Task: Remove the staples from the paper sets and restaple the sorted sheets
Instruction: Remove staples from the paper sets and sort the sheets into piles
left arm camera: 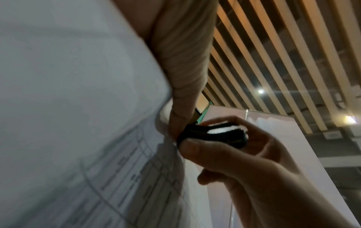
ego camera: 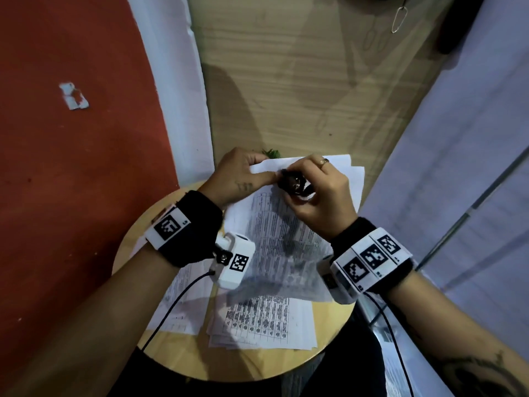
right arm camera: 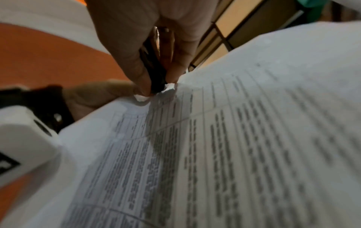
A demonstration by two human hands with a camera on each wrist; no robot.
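A stapled set of printed table sheets [ego camera: 274, 233] is lifted over the round wooden table [ego camera: 332, 333]. My left hand [ego camera: 243, 174] pinches the set's top corner, thumb on top. My right hand [ego camera: 317, 193] grips a small black staple remover [ego camera: 293, 183], its tip pressed at that corner beside my left thumb. In the left wrist view the staple remover [left arm camera: 213, 135] sits between my right thumb and fingers, against the paper set [left arm camera: 78, 108]. The right wrist view shows the staple remover [right arm camera: 156, 74] biting the crumpled corner of the paper set [right arm camera: 215, 138]. The staple itself is hidden.
More printed sheets [ego camera: 266, 325] lie spread on the table under my wrists. Red floor [ego camera: 71, 167] with a paper scrap [ego camera: 73, 96] lies left. A wooden panel [ego camera: 286, 81] rises ahead, white panels [ego camera: 458, 167] stand right, and a metal clip [ego camera: 399, 17] hangs at the top.
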